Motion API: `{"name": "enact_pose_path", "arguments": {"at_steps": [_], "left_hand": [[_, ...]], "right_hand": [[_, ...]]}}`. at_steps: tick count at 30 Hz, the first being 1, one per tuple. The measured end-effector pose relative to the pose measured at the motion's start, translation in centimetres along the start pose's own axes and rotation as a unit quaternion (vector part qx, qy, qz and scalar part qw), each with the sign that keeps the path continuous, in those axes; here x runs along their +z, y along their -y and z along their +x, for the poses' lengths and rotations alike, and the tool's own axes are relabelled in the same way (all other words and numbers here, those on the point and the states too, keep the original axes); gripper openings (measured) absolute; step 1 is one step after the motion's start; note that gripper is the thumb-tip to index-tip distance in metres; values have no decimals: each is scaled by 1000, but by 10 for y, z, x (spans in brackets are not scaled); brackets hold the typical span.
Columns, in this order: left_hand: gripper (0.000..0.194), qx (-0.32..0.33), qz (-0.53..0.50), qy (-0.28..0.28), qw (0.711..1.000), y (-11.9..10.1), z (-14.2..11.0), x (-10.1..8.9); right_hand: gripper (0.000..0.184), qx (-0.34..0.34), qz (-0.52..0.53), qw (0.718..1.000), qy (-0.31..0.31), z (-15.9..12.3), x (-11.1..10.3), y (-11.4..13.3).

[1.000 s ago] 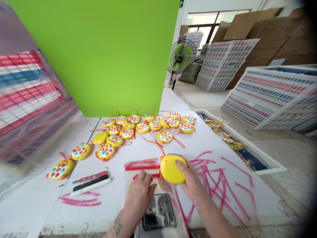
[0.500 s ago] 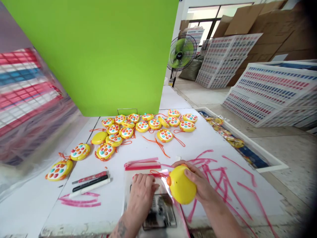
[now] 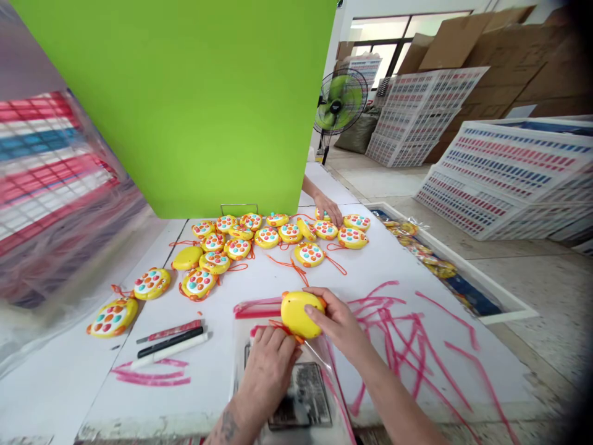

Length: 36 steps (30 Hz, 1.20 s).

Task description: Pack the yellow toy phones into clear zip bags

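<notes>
My right hand point(image 3: 337, 321) grips a yellow animal-shaped toy point(image 3: 301, 314) with its plain back turned up; the toy's orange cord hangs beside my left fingers. Curled over the upper part of a clear zip bag point(image 3: 241, 340), my left hand point(image 3: 271, 364) pinches at its pink edge; the fingertips are partly hidden. A dark printed panel point(image 3: 303, 395) shows on the bag. Further back lie several like toys point(image 3: 309, 254) with coloured buttons and orange cords.
Another person's hand point(image 3: 328, 207) reaches round the green board point(image 3: 185, 105) onto a toy. Markers point(image 3: 171, 343) lie on the left, pink strips point(image 3: 421, 346) on the right. A white crate point(image 3: 504, 312) with bagged toys stands beside the table point(image 3: 152, 408).
My right hand has brought the toy left and slightly up, over the bag's top and close to my left hand. The other person's hand has come into view at the back.
</notes>
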<state>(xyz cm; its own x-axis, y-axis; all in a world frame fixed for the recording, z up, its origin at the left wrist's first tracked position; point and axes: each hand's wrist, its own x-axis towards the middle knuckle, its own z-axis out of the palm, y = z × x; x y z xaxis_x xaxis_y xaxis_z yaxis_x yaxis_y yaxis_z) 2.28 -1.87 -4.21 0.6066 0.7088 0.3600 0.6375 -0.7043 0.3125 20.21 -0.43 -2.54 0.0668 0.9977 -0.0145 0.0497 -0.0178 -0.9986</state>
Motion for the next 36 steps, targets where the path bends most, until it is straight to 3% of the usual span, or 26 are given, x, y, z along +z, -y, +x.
{"name": "enact_pose_path", "arguments": {"at_steps": [5,10,13,15,17,19,22,30,32,34,36], "left_hand": [[15,-14,-13,-54,998,0,-2,-5],[12,-19,-51,-101,993,0,-1,-7],[10,-40,-85,-93,991,2,-1,-6],[8,-61,-112,-80,989,2,-2,-5],[6,-80,-138,-66,985,3,-2,-5],[5,-99,-158,-57,981,4,-2,-5],[5,-126,-189,-39,973,6,1,-8],[15,-162,-234,24,959,-3,16,-30],[15,-142,-224,-10,964,-2,14,-35],[11,-136,-208,-82,965,3,9,-38],[20,-175,-215,-153,948,10,2,-38]], "right_hand": [[36,-36,-114,990,78,-3,5,-1],[31,-108,-234,954,154,-4,8,2],[32,-115,-273,951,90,-5,3,0],[33,-89,-307,947,21,-6,-3,-1],[34,-44,-331,943,2,-8,-8,-2],[35,-16,-317,948,35,-12,-10,-3],[35,-32,-272,959,77,-16,-5,-5],[40,-48,-200,978,25,-17,16,7],[40,-49,-149,988,5,-19,19,11],[39,-51,-96,994,-2,-21,21,12],[38,-53,-50,997,-3,-24,21,12]]}}
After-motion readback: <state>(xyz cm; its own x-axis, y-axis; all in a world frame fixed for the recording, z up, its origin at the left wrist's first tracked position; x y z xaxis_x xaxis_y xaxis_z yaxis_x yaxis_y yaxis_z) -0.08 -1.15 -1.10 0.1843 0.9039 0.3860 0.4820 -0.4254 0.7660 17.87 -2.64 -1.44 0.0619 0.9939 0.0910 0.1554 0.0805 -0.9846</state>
